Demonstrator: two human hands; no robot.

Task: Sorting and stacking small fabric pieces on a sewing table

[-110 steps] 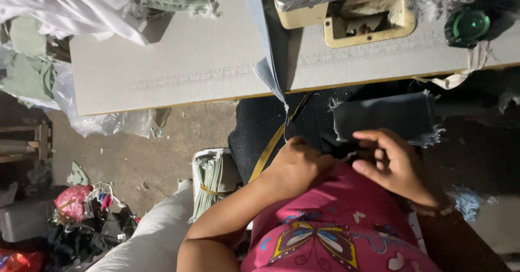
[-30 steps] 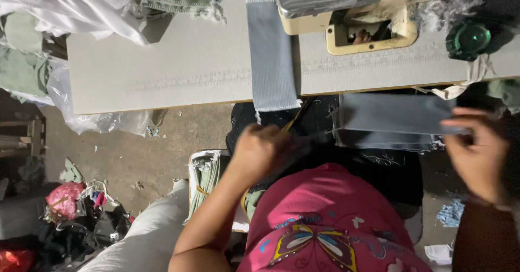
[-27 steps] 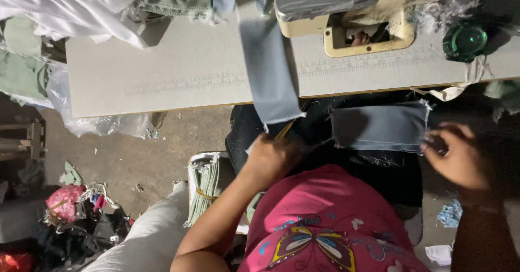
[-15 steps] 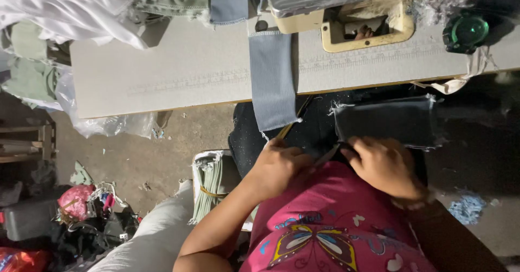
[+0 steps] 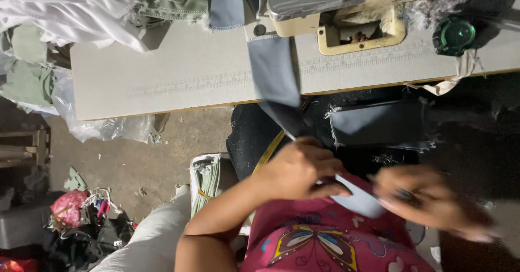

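Note:
A long grey fabric strip (image 5: 273, 74) runs from under the sewing machine (image 5: 325, 1) across the white table (image 5: 179, 77) and down to my lap. My left hand (image 5: 298, 169) grips the strip near its lower end, above my pink butterfly shirt (image 5: 319, 239). My right hand (image 5: 436, 204) is blurred by motion; its fingertips pinch the pale end of the same strip, and a small dark thing shows between them. A stack of grey fabric pieces (image 5: 379, 126) lies on my dark lap, just beyond both hands.
Heaped white and green garments (image 5: 108, 1) cover the table's far left. A green round object (image 5: 455, 34) sits to the right of the machine. On the floor to the left are a clear plastic bag (image 5: 103, 126), a tied bundle of green cloth (image 5: 208, 180) and a pink bag (image 5: 67, 207).
My right hand has come back from the fabric stack on the right to the strip's end at my lap. My left hand has pulled the strip closer to my body.

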